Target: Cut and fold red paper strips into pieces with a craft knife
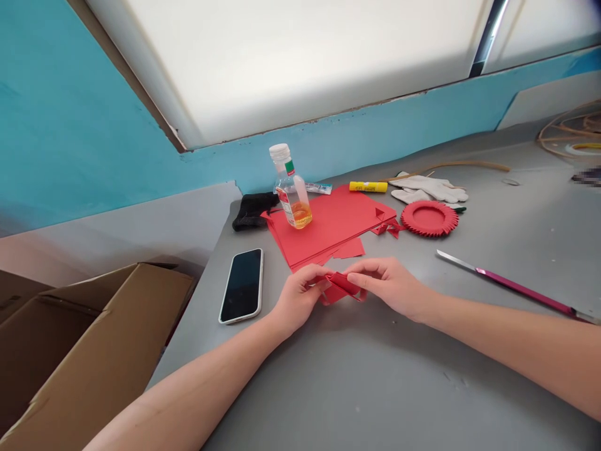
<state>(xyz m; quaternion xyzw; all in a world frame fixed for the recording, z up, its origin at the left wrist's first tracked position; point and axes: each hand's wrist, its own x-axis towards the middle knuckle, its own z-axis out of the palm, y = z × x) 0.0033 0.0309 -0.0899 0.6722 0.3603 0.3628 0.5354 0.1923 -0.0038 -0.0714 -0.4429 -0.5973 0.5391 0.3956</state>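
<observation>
At the far left, an open brown cardboard box [94, 338] sits beside the grey, flat-topped counter [375, 388]. Near the counter's left edge lies a dark-screened smartphone with a pale rim [241, 287], and behind it a crumpled black fabric item [253, 212]. Next, a clear bottle with a white cap and some amber liquid [292, 194] stands upright on a stack of flat red paper sheets [323, 232].

In front of this stack the left hand [300, 297] pinches one side of a small, partly folded red paper piece [335, 289] between thumb and fingers. The right hand [385, 285] pinches the piece's other side, its thumb on top; the piece is held between the two, just above or on the counter, I cannot tell which. The step in hand looks like folding or creasing this piece. The next move, I judge, calls for lining up the edges and pressing the crease flat with a thumb, without letting the layers slip.

Behind the right hand lies a yellow cylindrical glue stick [369, 186]; then come a few small folded red paper triangles [392, 229], a pair of white fabric gloves [429, 186] and, in front of the gloves, a round red ring with a pleated rim [429, 231]. Furthest right, a slim magenta-handled blade [521, 290] lies slantwise, well apart from the piece.
</observation>
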